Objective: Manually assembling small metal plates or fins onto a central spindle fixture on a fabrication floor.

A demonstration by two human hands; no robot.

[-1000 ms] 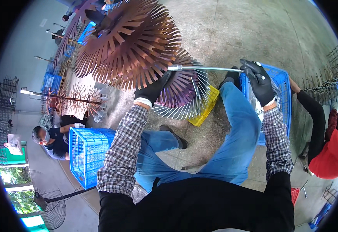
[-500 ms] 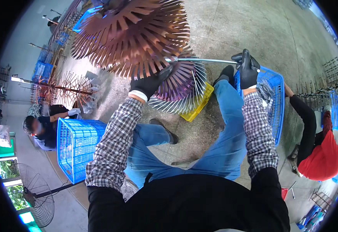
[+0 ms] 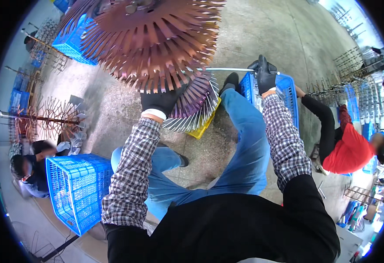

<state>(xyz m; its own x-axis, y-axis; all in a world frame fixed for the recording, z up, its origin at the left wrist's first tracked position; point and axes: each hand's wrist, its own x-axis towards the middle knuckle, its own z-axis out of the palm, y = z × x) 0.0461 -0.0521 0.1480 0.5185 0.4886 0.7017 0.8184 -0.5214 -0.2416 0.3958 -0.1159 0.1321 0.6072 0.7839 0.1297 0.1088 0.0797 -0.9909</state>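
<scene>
A large rack of copper-brown, slotted metal discs with finger-like prongs [image 3: 157,41] rises in front of me at upper left. Below it, a smaller disc with purple prongs and silver rod-like tips [image 3: 192,105] shows in part. My left hand [image 3: 159,103], black-gloved, is up against the lower prongs of the brown discs, which hide its fingers. My right hand [image 3: 265,76], also gloved in black, is closed around the right part of a thin silver metal rod [image 3: 229,69]. The rod lies nearly level, its left end running in among the prongs.
A blue basket [image 3: 292,94] stands beyond my right hand. Under the purple disc is a yellow crate [image 3: 199,131]. A tall blue basket [image 3: 75,193] stands at my left. One person [image 3: 32,168] sits at far left, another in red [image 3: 350,151] at right. Metal racks [image 3: 38,114] line the sides.
My view has turned, so the baskets and people sit farther left. Both hands have shifted slightly left; the left fingers are now behind the prongs. The right hand still holds the rod.
</scene>
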